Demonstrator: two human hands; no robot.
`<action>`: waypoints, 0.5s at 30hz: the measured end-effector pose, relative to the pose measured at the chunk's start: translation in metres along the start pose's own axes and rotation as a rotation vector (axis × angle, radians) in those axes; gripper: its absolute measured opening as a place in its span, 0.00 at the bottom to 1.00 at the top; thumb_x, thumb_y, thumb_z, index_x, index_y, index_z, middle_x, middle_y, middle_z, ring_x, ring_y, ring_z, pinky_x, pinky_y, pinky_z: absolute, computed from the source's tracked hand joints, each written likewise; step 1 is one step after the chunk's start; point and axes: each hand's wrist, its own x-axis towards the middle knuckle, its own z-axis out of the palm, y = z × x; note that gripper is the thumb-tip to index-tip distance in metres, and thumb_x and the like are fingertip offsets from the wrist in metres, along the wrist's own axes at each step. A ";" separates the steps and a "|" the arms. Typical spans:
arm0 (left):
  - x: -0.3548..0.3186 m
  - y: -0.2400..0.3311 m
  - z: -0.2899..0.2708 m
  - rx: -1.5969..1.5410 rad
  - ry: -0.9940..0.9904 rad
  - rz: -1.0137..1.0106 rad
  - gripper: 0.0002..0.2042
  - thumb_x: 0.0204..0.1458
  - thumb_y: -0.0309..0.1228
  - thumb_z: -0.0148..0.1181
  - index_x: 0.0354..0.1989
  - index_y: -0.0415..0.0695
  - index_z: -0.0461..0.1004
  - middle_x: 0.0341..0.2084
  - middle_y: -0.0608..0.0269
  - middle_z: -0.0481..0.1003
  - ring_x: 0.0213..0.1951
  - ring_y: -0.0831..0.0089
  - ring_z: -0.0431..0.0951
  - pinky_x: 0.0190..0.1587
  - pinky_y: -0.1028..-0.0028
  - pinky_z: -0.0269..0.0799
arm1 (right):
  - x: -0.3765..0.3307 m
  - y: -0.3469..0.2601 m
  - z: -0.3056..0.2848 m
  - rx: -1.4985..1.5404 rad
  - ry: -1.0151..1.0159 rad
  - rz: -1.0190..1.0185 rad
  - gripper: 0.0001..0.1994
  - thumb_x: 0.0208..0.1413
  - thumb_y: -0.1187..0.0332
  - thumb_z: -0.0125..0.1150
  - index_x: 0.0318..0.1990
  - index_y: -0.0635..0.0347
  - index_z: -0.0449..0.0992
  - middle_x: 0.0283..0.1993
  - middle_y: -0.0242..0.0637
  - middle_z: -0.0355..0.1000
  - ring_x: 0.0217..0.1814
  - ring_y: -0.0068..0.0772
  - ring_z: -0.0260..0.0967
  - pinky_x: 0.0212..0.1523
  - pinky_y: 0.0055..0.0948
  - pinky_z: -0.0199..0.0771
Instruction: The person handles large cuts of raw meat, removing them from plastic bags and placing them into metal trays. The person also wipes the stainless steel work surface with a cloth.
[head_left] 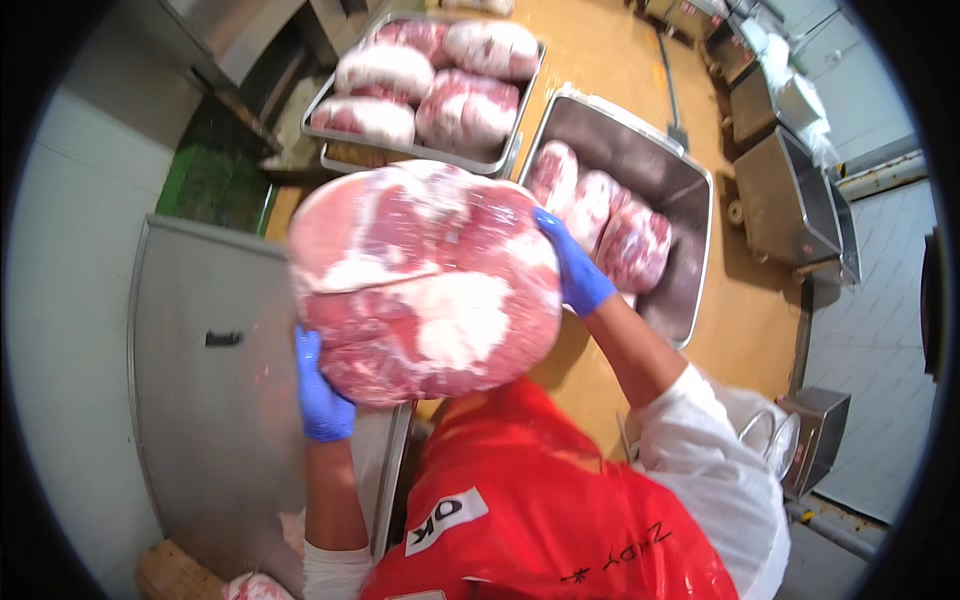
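You hold one large raw meat cut (pixel 425 280) above the steel tabletop (pixel 215 400), long axis left to right. Far off, one tray (pixel 505 155) carries four cuts; one steel bin (pixel 690 185) holds three. Your left hand (pixel 322 395) grips its near-left underside; your right hand (pixel 572 265) clasps its right edge.

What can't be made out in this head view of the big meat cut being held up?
- Left hand: palm and most fingers hidden behind the meat cut.
- Right hand: fingertips hidden behind the cut's far edge.
- Steel table: the part under the cut is covered by it.
- Steel bin: near corner blocked by the right hand and cut.
- Meat tray: far end cut off by the top edge.
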 end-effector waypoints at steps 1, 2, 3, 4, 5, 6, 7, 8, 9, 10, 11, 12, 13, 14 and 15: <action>0.013 -0.014 0.041 0.018 -0.096 0.007 0.25 0.66 0.41 0.49 0.69 0.44 0.61 0.63 0.57 0.69 0.63 0.63 0.70 0.65 0.58 0.68 | -0.004 -0.022 -0.038 0.011 0.087 -0.077 0.28 0.68 0.49 0.50 0.68 0.58 0.65 0.62 0.40 0.72 0.60 0.35 0.73 0.61 0.36 0.74; 0.027 -0.030 0.079 0.034 -0.196 0.015 0.26 0.66 0.40 0.50 0.70 0.45 0.60 0.64 0.58 0.68 0.63 0.64 0.70 0.65 0.59 0.67 | -0.003 -0.038 -0.083 0.025 0.174 -0.161 0.28 0.69 0.47 0.49 0.67 0.58 0.67 0.62 0.40 0.73 0.59 0.35 0.74 0.61 0.36 0.74; 0.039 -0.046 0.110 0.053 -0.297 0.005 0.28 0.65 0.36 0.52 0.72 0.44 0.56 0.65 0.58 0.66 0.64 0.65 0.68 0.66 0.62 0.66 | -0.012 -0.060 -0.111 0.034 0.191 -0.208 0.30 0.69 0.45 0.47 0.67 0.57 0.67 0.62 0.39 0.73 0.59 0.35 0.74 0.61 0.36 0.74; 0.049 -0.064 0.130 0.083 -0.385 -0.011 0.31 0.64 0.32 0.53 0.74 0.44 0.52 0.66 0.59 0.64 0.64 0.67 0.67 0.66 0.64 0.65 | -0.021 -0.074 -0.135 0.054 0.210 -0.242 0.31 0.69 0.42 0.46 0.67 0.56 0.68 0.63 0.39 0.72 0.60 0.35 0.74 0.61 0.36 0.74; 0.063 -0.083 0.144 0.175 -0.465 -0.026 0.32 0.64 0.33 0.55 0.74 0.43 0.50 0.67 0.57 0.63 0.65 0.67 0.66 0.67 0.65 0.64 | -0.031 -0.085 -0.154 -0.022 0.297 -0.264 0.31 0.69 0.41 0.44 0.67 0.55 0.68 0.63 0.38 0.73 0.60 0.35 0.73 0.63 0.36 0.72; 0.072 -0.102 0.156 0.272 -0.537 -0.047 0.34 0.64 0.34 0.56 0.75 0.43 0.48 0.68 0.55 0.61 0.66 0.66 0.65 0.68 0.66 0.62 | -0.040 -0.093 -0.174 -0.093 0.388 -0.280 0.32 0.69 0.40 0.43 0.68 0.54 0.67 0.62 0.38 0.73 0.61 0.36 0.73 0.64 0.37 0.71; 0.075 -0.118 0.169 0.482 -0.648 0.008 0.36 0.64 0.36 0.57 0.76 0.42 0.46 0.69 0.52 0.59 0.67 0.64 0.64 0.68 0.65 0.61 | -0.041 -0.092 -0.211 -0.107 0.366 -0.392 0.33 0.67 0.38 0.45 0.65 0.56 0.70 0.60 0.39 0.74 0.58 0.37 0.74 0.61 0.38 0.73; 0.073 -0.131 0.177 0.696 -0.753 0.060 0.38 0.64 0.37 0.59 0.76 0.42 0.44 0.70 0.48 0.58 0.69 0.62 0.62 0.69 0.64 0.60 | -0.042 -0.084 -0.251 -0.116 0.348 -0.498 0.35 0.66 0.37 0.47 0.63 0.59 0.72 0.58 0.40 0.75 0.55 0.38 0.76 0.59 0.39 0.75; 0.065 -0.140 0.181 0.718 -0.762 -0.116 0.42 0.62 0.40 0.63 0.77 0.42 0.42 0.72 0.42 0.54 0.71 0.57 0.58 0.69 0.63 0.59 | -0.057 -0.082 -0.283 -0.271 0.515 -0.341 0.36 0.64 0.35 0.49 0.62 0.60 0.73 0.58 0.42 0.75 0.54 0.40 0.76 0.57 0.40 0.76; 0.058 -0.150 0.178 0.761 -0.832 -0.148 0.43 0.61 0.42 0.64 0.77 0.43 0.42 0.72 0.39 0.54 0.71 0.53 0.59 0.69 0.62 0.60 | -0.074 -0.078 -0.316 -0.425 0.682 -0.184 0.38 0.62 0.33 0.50 0.60 0.61 0.74 0.58 0.44 0.75 0.53 0.42 0.76 0.55 0.40 0.77; 0.044 -0.149 0.180 0.864 -0.866 -0.262 0.42 0.60 0.43 0.64 0.76 0.43 0.45 0.71 0.39 0.56 0.70 0.52 0.61 0.68 0.62 0.62 | -0.092 -0.066 -0.361 -0.477 0.632 -0.103 0.38 0.60 0.33 0.52 0.58 0.63 0.76 0.56 0.45 0.76 0.50 0.43 0.77 0.52 0.39 0.78; 0.030 -0.144 0.180 0.968 -0.894 -0.378 0.42 0.60 0.44 0.64 0.76 0.44 0.47 0.70 0.38 0.58 0.69 0.52 0.62 0.68 0.61 0.63 | -0.104 -0.048 -0.388 -0.528 0.578 -0.022 0.39 0.59 0.32 0.54 0.56 0.64 0.77 0.54 0.47 0.76 0.48 0.44 0.77 0.49 0.38 0.79; 0.019 -0.137 0.169 1.060 -0.883 -0.357 0.40 0.60 0.44 0.64 0.75 0.44 0.50 0.68 0.39 0.61 0.68 0.52 0.64 0.67 0.61 0.64 | -0.104 -0.034 -0.372 -0.602 0.550 0.147 0.35 0.59 0.34 0.56 0.53 0.59 0.78 0.49 0.41 0.78 0.43 0.37 0.76 0.45 0.35 0.76; 0.008 -0.128 0.151 1.148 -0.879 -0.338 0.38 0.60 0.44 0.63 0.75 0.45 0.53 0.67 0.39 0.64 0.67 0.53 0.66 0.67 0.61 0.65 | -0.107 -0.018 -0.344 -0.679 0.526 0.313 0.31 0.59 0.36 0.58 0.51 0.55 0.79 0.44 0.36 0.79 0.38 0.30 0.76 0.41 0.32 0.74; 0.002 -0.129 0.126 1.148 -0.802 -0.342 0.36 0.61 0.43 0.63 0.73 0.44 0.56 0.65 0.40 0.66 0.67 0.55 0.68 0.66 0.63 0.66 | -0.108 0.012 -0.348 -0.678 0.476 0.350 0.29 0.59 0.36 0.58 0.48 0.55 0.80 0.41 0.35 0.79 0.35 0.29 0.75 0.37 0.29 0.73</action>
